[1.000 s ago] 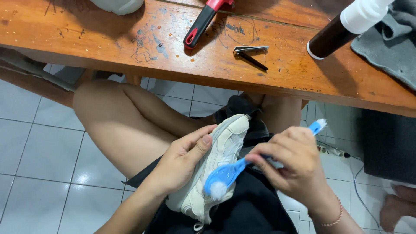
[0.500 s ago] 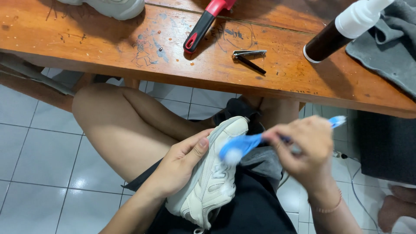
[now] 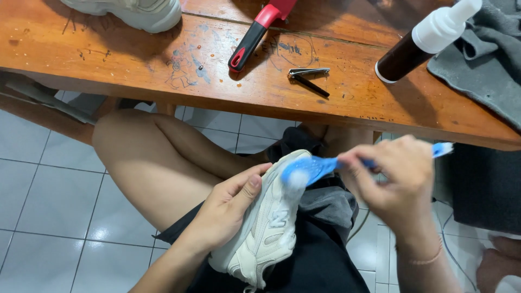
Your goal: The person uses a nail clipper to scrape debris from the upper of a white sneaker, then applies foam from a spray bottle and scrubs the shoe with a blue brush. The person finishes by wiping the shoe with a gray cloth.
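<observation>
A cream-white sneaker (image 3: 268, 228) rests on my lap, toe pointing away from me. My left hand (image 3: 230, 209) grips its left side, thumb lying along the upper. My right hand (image 3: 399, 182) holds a blue brush (image 3: 312, 169) by the handle. The brush head, blurred with motion, presses on the sneaker near its toe, where white foam shows.
A scribbled wooden table (image 3: 163, 68) spans the top. On it lie a second white sneaker (image 3: 133, 12), a red-and-black handled tool (image 3: 259, 30), a small metal clip (image 3: 308, 72), a dark spray bottle with white cap (image 3: 426, 40) and a grey cloth (image 3: 485, 65). White tiles (image 3: 49, 201) cover the floor.
The brush head has travelled from the sneaker's lower side up toward its toe. My right hand rose with it. My left hand kept its hold on the sneaker.
</observation>
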